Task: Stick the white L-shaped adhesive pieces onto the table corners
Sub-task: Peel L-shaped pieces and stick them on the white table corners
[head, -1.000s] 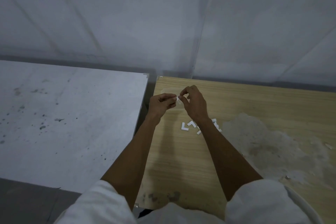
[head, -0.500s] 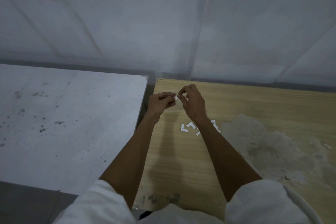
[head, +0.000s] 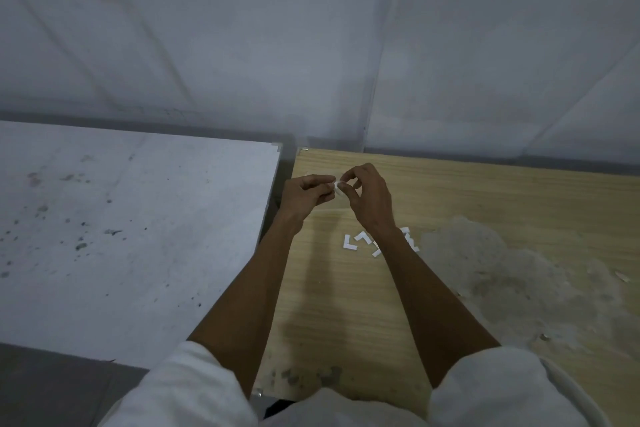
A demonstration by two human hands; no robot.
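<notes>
- both hands meet above the wooden table (head: 467,204), near its far left corner (head: 302,150); the left hand (head: 306,194) and right hand (head: 369,199) pinch one small white l-shaped piece (head: 336,184) between their fingertips.
- each hand is closed to a fine thumb-and-finger pinch on that piece; the other fingers curl loosely. it looks like the backing is being picked off, though the piece is too small to tell how far that has got.
- the spare pieces (head: 349,242) lie loose on the wood just below the right wrist, some hidden by the forearm.
- to do this step well, i judge: hold the piece by its edges with one hand, work a nail under a corner of the liner with the other, and keep skin off the sticky face.
- the far left corner is the nearest target; line both legs of the l with the two edges before pressing down.
- the grey table (head: 121,236) stands alongside, across a narrow gap.
- risk: the piece may fold onto itself or drop among the spares.
</notes>
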